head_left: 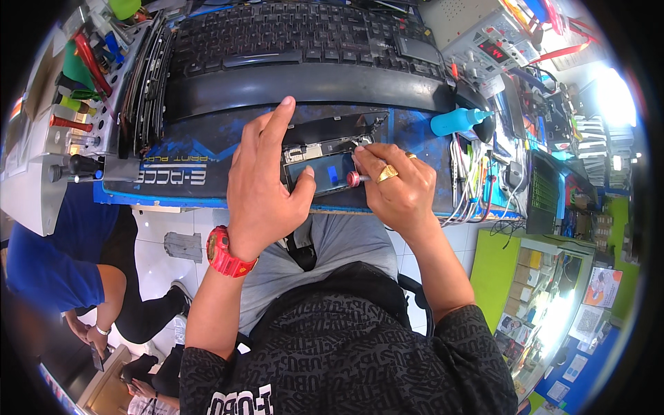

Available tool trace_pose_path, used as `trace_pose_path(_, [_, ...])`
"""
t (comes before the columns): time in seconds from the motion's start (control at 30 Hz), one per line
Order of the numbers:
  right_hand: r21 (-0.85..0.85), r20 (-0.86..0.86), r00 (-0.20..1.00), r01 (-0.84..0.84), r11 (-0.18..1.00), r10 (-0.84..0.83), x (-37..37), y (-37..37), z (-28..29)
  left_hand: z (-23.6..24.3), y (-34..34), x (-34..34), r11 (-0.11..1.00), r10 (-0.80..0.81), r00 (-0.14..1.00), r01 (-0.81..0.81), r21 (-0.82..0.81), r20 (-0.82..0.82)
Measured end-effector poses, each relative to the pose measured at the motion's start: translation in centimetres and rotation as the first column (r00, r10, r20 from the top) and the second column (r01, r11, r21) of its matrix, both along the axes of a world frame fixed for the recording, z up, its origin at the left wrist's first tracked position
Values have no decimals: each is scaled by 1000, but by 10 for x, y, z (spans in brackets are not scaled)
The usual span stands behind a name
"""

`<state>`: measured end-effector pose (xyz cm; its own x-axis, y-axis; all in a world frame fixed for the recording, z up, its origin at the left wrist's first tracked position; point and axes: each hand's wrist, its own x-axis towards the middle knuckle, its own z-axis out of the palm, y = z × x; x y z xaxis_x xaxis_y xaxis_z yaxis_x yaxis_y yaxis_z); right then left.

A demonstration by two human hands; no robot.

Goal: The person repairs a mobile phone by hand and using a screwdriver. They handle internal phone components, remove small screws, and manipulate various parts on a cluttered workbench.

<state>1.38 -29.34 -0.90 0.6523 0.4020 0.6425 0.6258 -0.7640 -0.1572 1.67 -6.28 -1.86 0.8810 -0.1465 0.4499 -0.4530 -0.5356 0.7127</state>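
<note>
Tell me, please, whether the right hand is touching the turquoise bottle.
Apart: the head view shows mat between the right hand and the turquoise bottle.

Left hand (266, 183) covers part of opened smartphone (321, 176) at its left side. Right hand (401, 183) hides most of red-ended tool (355, 179); type unclear. Phone internals too small to tell. Keyboard (277, 34) cut at top edge; blue-shirted person (55, 256) cropped by lens rim.
</note>
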Motion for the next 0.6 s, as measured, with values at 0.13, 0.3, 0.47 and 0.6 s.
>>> trace_pose_path(0.13, [-22,-43,998,50,999,-51,-3,2,3,0,0,0,1000,-4,1000,4,-8,1])
trace_pose_path(0.3, [-41,-52,996,73,996,-75,-4,3,5,0,0,0,1000,-7,1000,7,-11,13])
trace_pose_path(0.47, [-45,-25,996,85,995,-86,-3,4,3,1,0,0,1000,-5,1000,5,-17,15])
trace_pose_path(0.6, [-61,-6,997,76,995,-77,-2,6,6,1,0,0,1000,-6,1000,7,-16,16])
